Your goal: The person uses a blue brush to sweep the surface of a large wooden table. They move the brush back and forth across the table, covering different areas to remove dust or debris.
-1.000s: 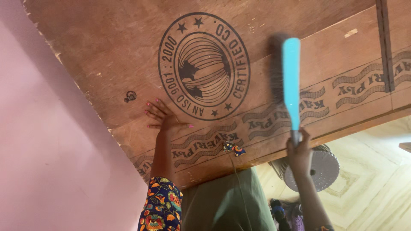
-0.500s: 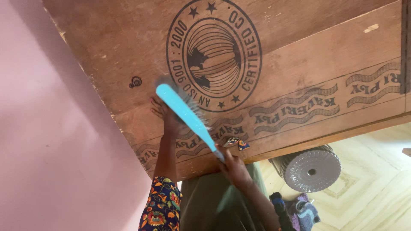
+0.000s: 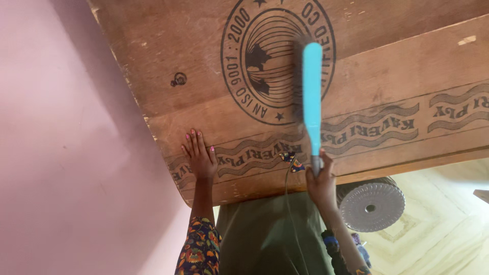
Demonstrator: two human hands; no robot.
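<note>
- Since the frame half a second ago, the brush (image 3: 311, 97) has swung from the left of the round stamp, where it crossed the left hand, to stand nearly upright over the right part of the stamp at the upper centre of the frame; the right hand (image 3: 321, 181) has moved to the right with it.
- The left hand (image 3: 199, 157) now shows in full, a little lower on the board than before, no longer covered by the brush.
- The right hand is closed around the thin lower end of the brush handle, fingers wrapped tight.
- The left hand lies flat with fingers spread, pressed against the underside of the plywood board (image 3: 387, 66) near its lower left edge.
- The brush has a long, light blue plastic back with dark bristles along one side, blurred here; the bristles seem to meet the board.
- It looks light and stiff in the handle, soft in the bristles; the narrow handle end is the natural place to hold it.
- A pink wall (image 3: 61, 153) fills the left of the frame; a round ribbed grey thing (image 3: 372, 203) sits at lower right, beside a pale patterned ceiling (image 3: 448, 203).
</note>
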